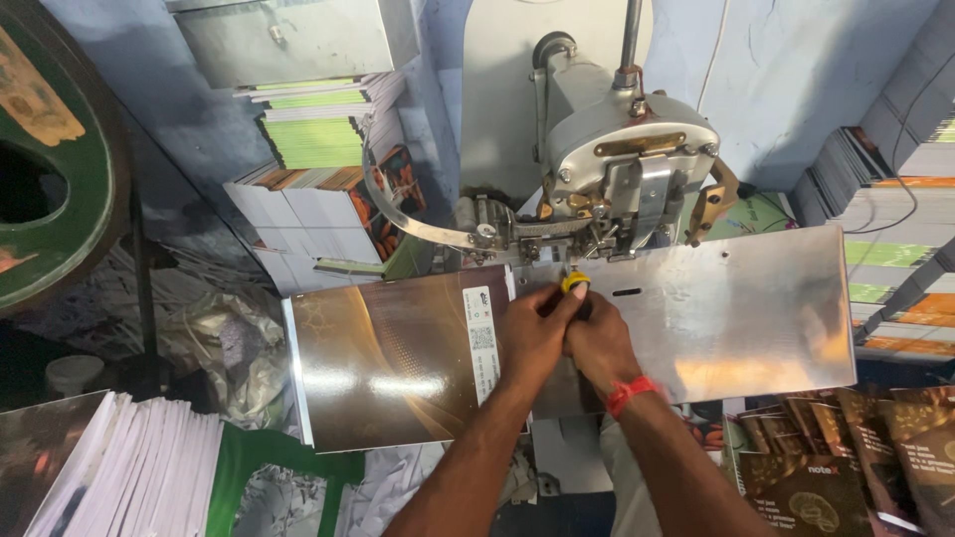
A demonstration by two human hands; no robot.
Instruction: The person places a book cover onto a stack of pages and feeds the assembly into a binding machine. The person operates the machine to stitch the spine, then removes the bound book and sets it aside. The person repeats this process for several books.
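Yellow-handled screwdriver (574, 283): upright, tip against the polished metal plate (756, 308) just below the stitching head. Brown glossy booklet (393, 353): lying flat, left of the plate.

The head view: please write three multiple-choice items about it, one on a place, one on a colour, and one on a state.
1. Where does the brown booklet cover lie?
A. left of the hands
B. right of the hands
C. on the green wheel

2. What colour is the band on the right wrist?
A. blue
B. red
C. white

3. How are the left hand and right hand placed?
A. far apart
B. one out of view
C. together at a yellow-topped tool

Answers:
1. A, the cover rests on the metal plate to the left of both hands.
2. B, the wrist band is plainly red.
3. C, both hands meet at the tool below the machine head.
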